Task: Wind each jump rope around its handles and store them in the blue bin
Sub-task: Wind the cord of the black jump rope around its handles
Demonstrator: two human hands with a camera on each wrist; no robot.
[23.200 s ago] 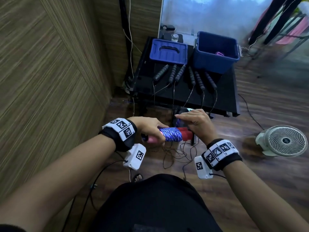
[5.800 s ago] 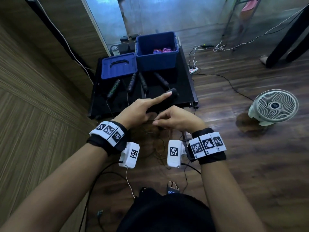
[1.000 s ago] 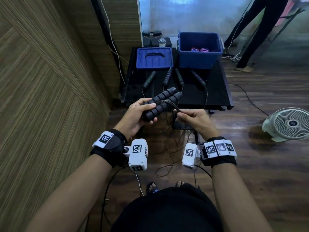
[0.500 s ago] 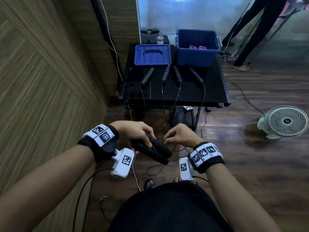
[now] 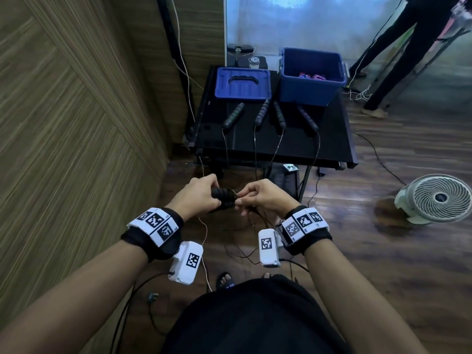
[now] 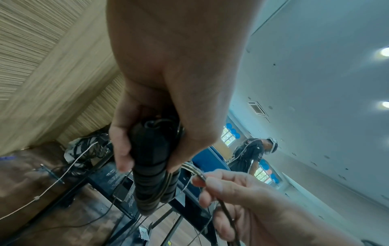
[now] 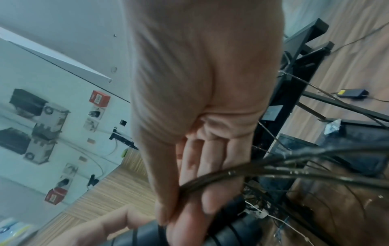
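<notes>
**Fingers on the third rope, two more waiting**

Fingers (image 6: 122,149) of my left hand (image 5: 198,198) are curled round a pair of black handles (image 6: 151,174), held side by side in front of my body, well short of the table. My right hand (image 5: 263,198) pinches the thin black cord (image 6: 197,174) just beside those handles, between thumb and forefinger; the slack runs off toward the floor in loose loops. From the left wrist view I can make out only a few turns of cord lying on the handles, so I judge this rope's winding as barely begun.

Further out, four more black handles (image 5: 261,114) lie on the black table (image 5: 329,139), their cords hanging over the near edge. That reads to me as two ropes untouched. Behind them stands the blue bin (image 5: 306,90), with something pink and purplish showing inside, probably ropes already stored, though how many I cannot tell. Its blue lid (image 5: 242,84) lies just beside it on the left.

By my count: some done, one in hand, two left, lid off.
</notes>
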